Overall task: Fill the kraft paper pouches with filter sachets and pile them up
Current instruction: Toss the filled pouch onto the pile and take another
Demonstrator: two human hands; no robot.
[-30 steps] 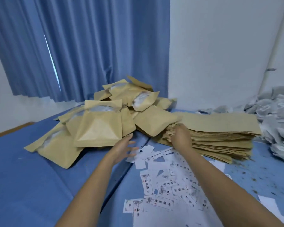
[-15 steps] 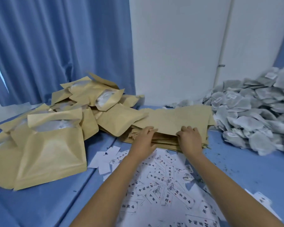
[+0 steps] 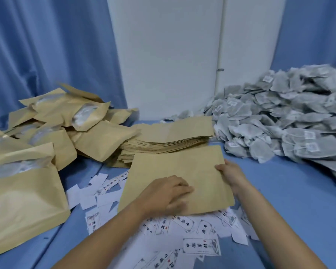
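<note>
Blue desk is carrying loose labels. Left hand is pressing, right hand pinching, one empty pouch at 12 o'clock; labels risk sliding inside.

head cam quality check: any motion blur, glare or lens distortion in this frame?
Head view: motion blur smears the left hand on the flat pouch; the right hand is sharper. Wide-angle bending shows on the wall pipe and the edges. Light is flat and dim, with no hard shadows or glare. The label slips stay legible, the sachet heap is soft.
</note>
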